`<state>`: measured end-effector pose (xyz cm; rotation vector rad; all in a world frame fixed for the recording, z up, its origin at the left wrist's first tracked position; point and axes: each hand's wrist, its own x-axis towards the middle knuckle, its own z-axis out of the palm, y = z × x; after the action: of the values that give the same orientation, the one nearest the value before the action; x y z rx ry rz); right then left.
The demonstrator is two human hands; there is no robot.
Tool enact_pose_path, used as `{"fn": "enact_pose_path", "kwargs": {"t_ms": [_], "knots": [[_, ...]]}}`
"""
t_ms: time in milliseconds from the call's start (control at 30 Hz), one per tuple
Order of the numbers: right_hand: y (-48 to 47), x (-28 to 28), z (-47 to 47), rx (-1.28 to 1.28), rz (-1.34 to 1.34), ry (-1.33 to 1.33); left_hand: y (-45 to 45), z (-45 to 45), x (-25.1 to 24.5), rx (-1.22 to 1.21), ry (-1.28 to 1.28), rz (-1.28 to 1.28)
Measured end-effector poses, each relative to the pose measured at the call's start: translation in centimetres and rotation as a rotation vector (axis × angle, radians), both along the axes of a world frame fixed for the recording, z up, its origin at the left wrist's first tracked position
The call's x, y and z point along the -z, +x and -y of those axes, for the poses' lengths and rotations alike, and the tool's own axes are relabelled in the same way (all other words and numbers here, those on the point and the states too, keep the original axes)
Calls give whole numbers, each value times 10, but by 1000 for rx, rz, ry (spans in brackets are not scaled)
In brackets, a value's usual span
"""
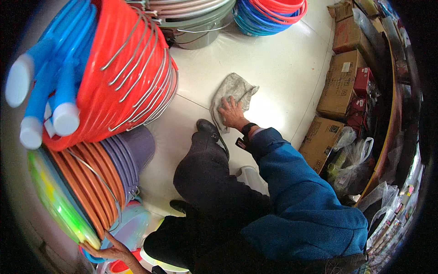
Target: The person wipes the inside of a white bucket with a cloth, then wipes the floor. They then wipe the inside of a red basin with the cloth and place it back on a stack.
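My right hand (pixel 232 114) presses a grey cloth (pixel 236 85) flat on the pale tiled floor, fingers spread over it. The cloth's far edge is folded and wrinkled. At the lower left, my left hand (pixel 111 251) grips the edge of a stack of nested plastic buckets. Its thumb lies by the orange bucket rims (pixel 97 185), and its fingers are against a glossy green and yellow plastic piece (pixel 65 202) on the stack's near end. Purple buckets (pixel 131 147) form the far end of this stack.
Nested red buckets (pixel 126 68) with wire handles hold blue tubes with white caps (pixel 66 118). More buckets (pixel 198 34) and blue and red basins (pixel 265 20) stand beyond. Cardboard boxes (pixel 337 85) and plastic bags (pixel 352 164) line the right side. My shoe (pixel 207 126) is beside the cloth.
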<state>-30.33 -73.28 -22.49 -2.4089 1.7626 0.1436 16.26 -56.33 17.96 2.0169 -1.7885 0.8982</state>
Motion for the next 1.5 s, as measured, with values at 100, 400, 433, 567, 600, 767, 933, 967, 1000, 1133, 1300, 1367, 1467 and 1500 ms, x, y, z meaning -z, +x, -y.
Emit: {"fn": "enact_pose_path", "kwargs": {"t_ms": [100, 400, 433, 567, 600, 767, 933, 967, 1000, 1133, 1300, 1367, 1467, 1500], "knots": [[-18, 20, -3, 99, 46, 245, 0, -1, 0, -7, 38, 12], [-165, -39, -14, 801, 445, 341, -12, -2, 2, -93, 65, 253], [-165, -45, -1, 786, 472, 285, -10, -4, 2, -74, 30, 235], [-90, -45, 62, 634, 805, 42, 7, 0, 13, -5, -36, 45], [-64, -42, 76, 507, 805, 98, 11, 1, 8, -38, 14, 311], [65, -11, 104, -142, 209, 282, 4, -2, -4, -114, 289, 782], [70, 15, 133, -237, -58, 295, -13, -4, -8, -168, 153, 425], [61, 18, 144, -188, -94, 287, -14, -2, -6, -162, 143, 381], [47, 20, 153, -71, -53, 238, -15, 2, -5, -162, 134, 353], [-37, 18, 165, 351, -144, 234, -13, 7, -1, -163, 117, 300], [-115, -3, 89, 703, -240, 420, -10, -5, 1, -197, 76, 247], [-145, -16, 52, 770, -202, 732, -11, -8, -1, -243, 84, 256], [-169, -21, -1, 760, 68, 496, -13, -3, -4, -127, 73, 96], [-174, -22, -16, 812, 108, 481, -13, 3, -2, -6, -7, -57]]}}
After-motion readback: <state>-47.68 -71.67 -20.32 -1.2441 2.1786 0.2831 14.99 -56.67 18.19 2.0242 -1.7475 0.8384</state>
